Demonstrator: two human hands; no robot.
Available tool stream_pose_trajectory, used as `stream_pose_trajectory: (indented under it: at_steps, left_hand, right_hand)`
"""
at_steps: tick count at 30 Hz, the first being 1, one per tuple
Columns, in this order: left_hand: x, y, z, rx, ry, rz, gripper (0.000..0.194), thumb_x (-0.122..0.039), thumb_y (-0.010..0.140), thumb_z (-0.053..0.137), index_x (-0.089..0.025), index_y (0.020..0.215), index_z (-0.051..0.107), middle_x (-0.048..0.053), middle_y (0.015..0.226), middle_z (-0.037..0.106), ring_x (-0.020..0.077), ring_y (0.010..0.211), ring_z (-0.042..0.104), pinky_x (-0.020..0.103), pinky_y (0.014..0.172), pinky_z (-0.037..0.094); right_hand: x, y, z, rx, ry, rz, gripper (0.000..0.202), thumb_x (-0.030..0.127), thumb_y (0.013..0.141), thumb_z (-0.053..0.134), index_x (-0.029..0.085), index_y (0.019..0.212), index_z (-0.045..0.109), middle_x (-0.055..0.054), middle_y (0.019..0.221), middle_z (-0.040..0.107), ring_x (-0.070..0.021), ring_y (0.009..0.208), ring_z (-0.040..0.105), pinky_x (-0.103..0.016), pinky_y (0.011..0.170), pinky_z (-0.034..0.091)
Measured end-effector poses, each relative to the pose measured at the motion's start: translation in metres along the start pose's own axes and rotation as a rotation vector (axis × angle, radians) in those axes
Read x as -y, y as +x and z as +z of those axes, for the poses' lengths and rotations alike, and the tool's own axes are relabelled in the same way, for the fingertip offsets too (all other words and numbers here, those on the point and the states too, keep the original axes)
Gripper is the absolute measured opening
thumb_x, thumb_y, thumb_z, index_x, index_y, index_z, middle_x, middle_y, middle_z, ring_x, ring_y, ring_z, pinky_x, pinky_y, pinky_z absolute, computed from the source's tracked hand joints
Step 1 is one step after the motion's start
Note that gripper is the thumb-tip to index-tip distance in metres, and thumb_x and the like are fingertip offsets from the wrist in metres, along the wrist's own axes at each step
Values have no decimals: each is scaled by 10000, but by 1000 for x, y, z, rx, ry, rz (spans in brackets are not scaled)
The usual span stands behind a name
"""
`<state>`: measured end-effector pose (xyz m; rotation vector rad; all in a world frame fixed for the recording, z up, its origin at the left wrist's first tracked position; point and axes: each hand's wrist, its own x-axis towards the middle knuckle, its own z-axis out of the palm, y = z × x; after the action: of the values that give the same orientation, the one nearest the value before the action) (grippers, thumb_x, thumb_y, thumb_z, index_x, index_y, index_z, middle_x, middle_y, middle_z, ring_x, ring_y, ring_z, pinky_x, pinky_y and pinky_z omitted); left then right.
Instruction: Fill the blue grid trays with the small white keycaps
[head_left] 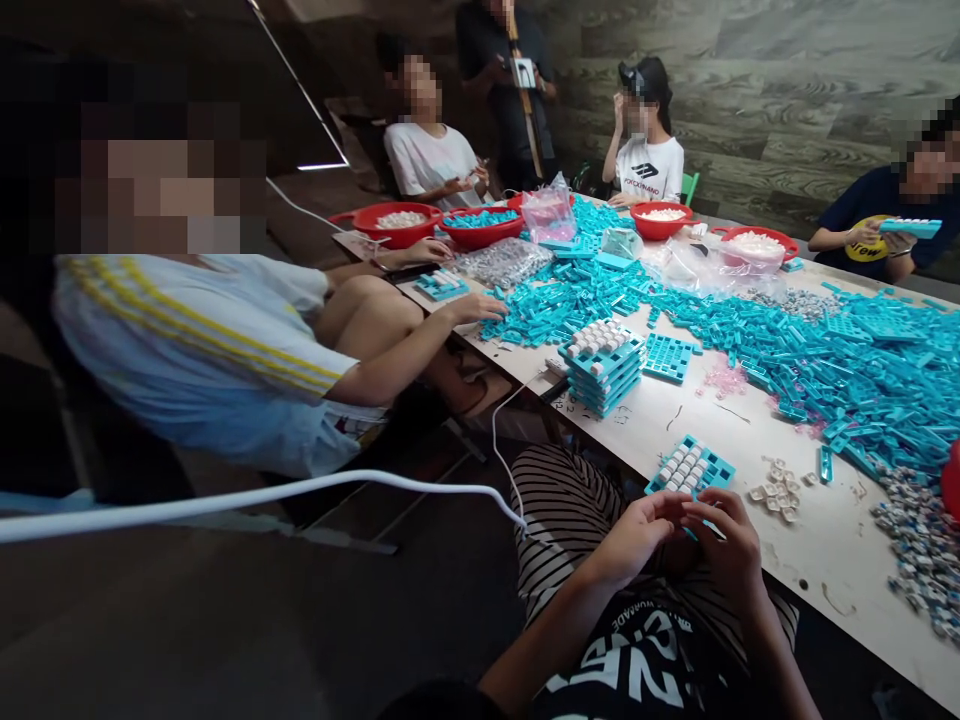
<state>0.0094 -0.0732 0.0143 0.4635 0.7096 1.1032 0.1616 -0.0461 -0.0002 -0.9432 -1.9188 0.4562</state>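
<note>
Left hand: fingers (660, 510) bent together at the near edge of the keypad board; left hand (637, 535) narrow in its grip, but cannot tell whether a small piece is pinched.
Right hand: right hand (727, 545) arched beside the left, fingertips close to it; cannot tell what, if anything, it holds.
Keypad board: teal keypad board (720, 474) at the table's near edge, just beyond both hands; white keycaps (682, 468) fill much of it, with bare cells at its right. Near part hidden by fingers; cannot tell whether held or resting.
Clear keycaps: small pile of translucent keycaps (780, 490) on the tabletop (772, 425), right of the board.
Stack: teal boards (606, 380) piled in layers, further left; white keycaps on the top one.
Grid frame: bare teal frame (667, 358) lying flat just beside the stack.
Pink pieces: loose scatter (724, 377) beyond the board.
Teal parts: broad heap of strips (885, 360) across the table.
Switches: heap of small parts, likely key switches (919, 550), near the right edge.
Basins: red basins (660, 232) at the far side, several holding white pieces.
Co-worker, left: one hand (474, 308) at the teal heap.
Co-worker, far right: holds a teal board (911, 229) up in both hands.
</note>
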Motion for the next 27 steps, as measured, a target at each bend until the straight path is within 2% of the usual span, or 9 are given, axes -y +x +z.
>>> stream_pose_trajectory:
  at_steps: [3, 5, 7, 9, 11, 14, 18, 22, 27]
  left_hand:
    - [3, -1, -3, 26, 167, -53, 260, -302, 634, 723, -103, 785, 648, -17, 598, 530, 56, 530, 420, 206, 531, 308]
    - [7, -2, -3, -15, 209, -16, 373, -465, 649, 695, -106, 672, 596, -43, 529, 430, 45, 483, 324, 214, 480, 223]
    - [11, 0, -1, -68, 207, 21, 497, -605, 641, 635, -119, 612, 537, -48, 516, 383, 48, 478, 292, 225, 471, 187]
    - [15, 2, 0, -110, 191, 40, 545, -663, 623, 607, -124, 622, 526, -48, 525, 371, 53, 486, 288, 229, 474, 186]
    - [17, 4, -1, -139, 195, 56, 533, -641, 609, 635, -120, 664, 545, -50, 539, 375, 55, 497, 293, 228, 482, 198]
    - [13, 5, -4, -132, 251, 53, 465, -566, 630, 659, -117, 712, 571, -42, 561, 412, 63, 519, 331, 224, 499, 243]
    - [4, 2, -6, -61, 490, 108, 366, -492, 722, 590, -126, 707, 591, -12, 622, 510, 107, 614, 446, 240, 600, 360]
    - [-5, -1, -7, 28, 730, 141, 349, -463, 792, 518, -132, 754, 619, 2, 697, 585, 132, 686, 514, 251, 665, 411]
    - [-16, -4, -7, 139, 921, 169, 340, -444, 834, 484, -145, 861, 644, 28, 806, 637, 151, 749, 562, 252, 685, 442]
  right_hand:
    - [0, -3, 1, 26, 11, 22, 291, 181, 826, 571, 309, 1077, 643, -43, 883, 628, -180, 796, 619, -319, 679, 537]
    - [1, -4, 3, 60, 25, 13, 358, 171, 842, 543, 299, 1173, 591, -52, 924, 645, -183, 821, 627, -328, 712, 540]
    - [4, -4, 5, 92, 49, -11, 383, 160, 853, 521, 292, 1209, 566, -62, 977, 650, -187, 865, 630, -330, 733, 543]
    - [7, -3, 7, 118, 71, -35, 375, 156, 853, 515, 283, 1201, 576, -66, 1017, 654, -196, 907, 628, -339, 759, 543]
    - [10, -3, 6, 138, 77, -23, 351, 171, 850, 519, 270, 1178, 596, -68, 1043, 658, -211, 953, 621, -364, 807, 535]
    - [9, -4, 2, 188, 84, 82, 346, 222, 855, 524, 257, 1195, 579, -67, 1083, 653, -220, 1004, 609, -387, 857, 519]
    - [4, -2, -9, 247, 65, 200, 320, 305, 833, 575, 237, 1146, 595, -70, 1066, 657, -217, 990, 606, -372, 838, 517]
    - [5, 3, -20, 304, 70, 168, 183, 320, 812, 611, 223, 960, 657, -58, 947, 661, -193, 904, 610, -334, 791, 514]
    - [10, 6, -25, 337, 46, 119, 173, 308, 833, 582, 216, 961, 654, -66, 930, 645, -178, 871, 608, -316, 771, 512]
